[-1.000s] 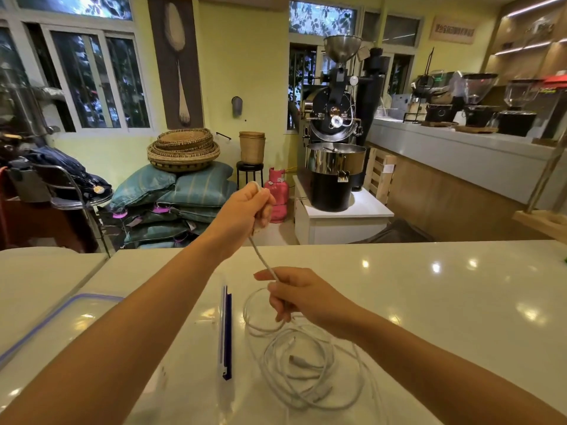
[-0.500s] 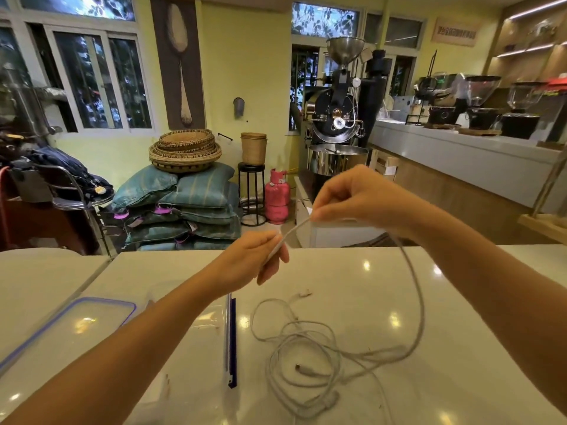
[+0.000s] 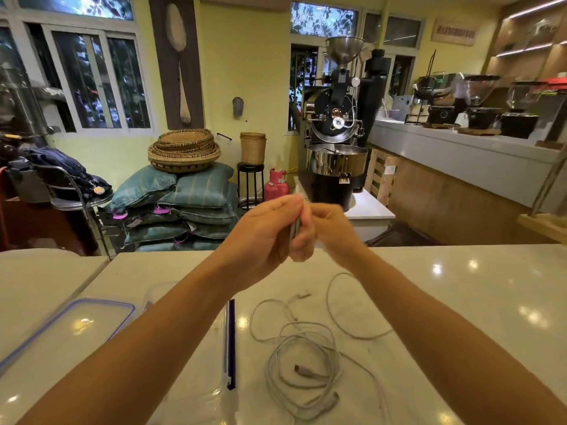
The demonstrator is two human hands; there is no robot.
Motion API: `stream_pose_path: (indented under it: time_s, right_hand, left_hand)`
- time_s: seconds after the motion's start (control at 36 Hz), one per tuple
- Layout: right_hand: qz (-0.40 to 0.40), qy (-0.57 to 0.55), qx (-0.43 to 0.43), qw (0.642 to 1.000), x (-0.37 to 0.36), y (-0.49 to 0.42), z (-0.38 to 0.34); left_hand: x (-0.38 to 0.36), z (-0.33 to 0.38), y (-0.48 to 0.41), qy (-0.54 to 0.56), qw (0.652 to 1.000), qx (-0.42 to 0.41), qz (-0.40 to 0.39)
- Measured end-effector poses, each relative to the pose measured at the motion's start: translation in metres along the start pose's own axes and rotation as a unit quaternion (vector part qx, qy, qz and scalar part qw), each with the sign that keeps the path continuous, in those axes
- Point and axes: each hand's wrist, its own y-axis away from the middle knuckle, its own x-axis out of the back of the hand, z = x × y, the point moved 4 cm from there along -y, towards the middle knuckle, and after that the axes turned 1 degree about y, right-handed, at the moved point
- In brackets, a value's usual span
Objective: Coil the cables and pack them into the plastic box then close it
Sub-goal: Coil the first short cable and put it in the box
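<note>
My left hand (image 3: 265, 233) and my right hand (image 3: 329, 231) meet above the far edge of the white counter, both pinching a folded stretch of white cable (image 3: 295, 230). From my right hand a loop of that cable (image 3: 337, 326) hangs down to the counter. A loose tangle of white cables (image 3: 303, 360) with plugs lies on the counter below my hands. The clear plastic box (image 3: 227, 342) with a blue clip stands under my left forearm, mostly hidden by it. Its clear lid (image 3: 76, 323) with a blue rim lies flat at the left.
The white counter (image 3: 460, 302) stretches to the right and ends just past my hands. A second white table (image 3: 40, 277) adjoins on the left. Beyond the edge stand a coffee roaster (image 3: 337, 142), stacked sacks (image 3: 184, 210) and a long bar (image 3: 460, 161).
My right hand came down from its raised position and joined my left hand, which rose slightly. The long cable arc that hung in the air has dropped into a loop on the counter.
</note>
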Motion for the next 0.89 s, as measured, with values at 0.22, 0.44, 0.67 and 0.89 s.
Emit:
stream_pose_path:
  time_s: [0.22, 0.44, 0.67, 0.89]
  right_hand:
    - [-0.140, -0.002, -0.109, 0.984, -0.057, 0.038, 0.018]
    - [-0.161, 0.180, -0.113, 0.964, -0.042, 0.051, -0.006]
    - [-0.146, 0.334, -0.032, 0.931, -0.029, 0.049, -0.040]
    - [-0.088, 0.350, 0.026, 0.932, -0.027, 0.042, -0.056]
  left_hand:
    - [0.025, -0.001, -0.020, -0.124, 0.983, -0.007, 0.137]
    - [0.055, 0.006, -0.016, -0.207, 0.958, -0.020, 0.199]
    - [0.066, 0.008, -0.012, -0.162, 0.961, -0.031, 0.221]
    - [0.059, -0.013, -0.010, -0.197, 0.959, -0.004, 0.204]
